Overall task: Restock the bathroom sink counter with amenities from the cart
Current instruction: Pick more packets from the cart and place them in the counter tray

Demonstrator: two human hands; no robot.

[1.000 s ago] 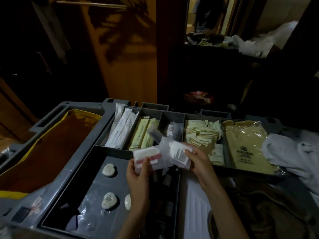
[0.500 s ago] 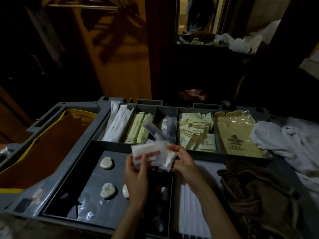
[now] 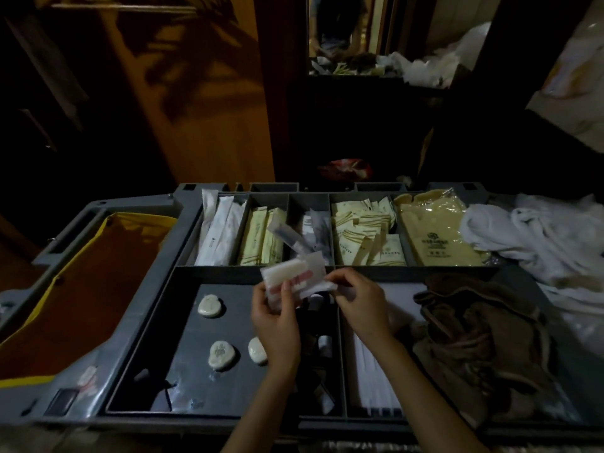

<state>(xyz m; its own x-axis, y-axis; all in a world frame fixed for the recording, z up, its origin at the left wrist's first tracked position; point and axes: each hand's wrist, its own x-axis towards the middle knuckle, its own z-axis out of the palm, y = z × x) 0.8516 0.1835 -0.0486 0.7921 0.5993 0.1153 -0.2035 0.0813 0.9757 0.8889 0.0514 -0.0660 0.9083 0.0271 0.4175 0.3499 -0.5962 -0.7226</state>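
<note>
Over the grey cart tray (image 3: 153, 308): left hand (image 3: 274, 318) gripping clear amenity packets (image 3: 291, 277), fingers clamped; right hand (image 3: 362, 302) pinching their edge.

Spread packets (image 3: 292, 278) now bunched together, right hand (image 3: 359, 300) nearer left hand (image 3: 274, 317)

dim, warm cast | corners near black | wide-angle edge bending | hands (image 3: 313, 308) motion-blurred
</note>
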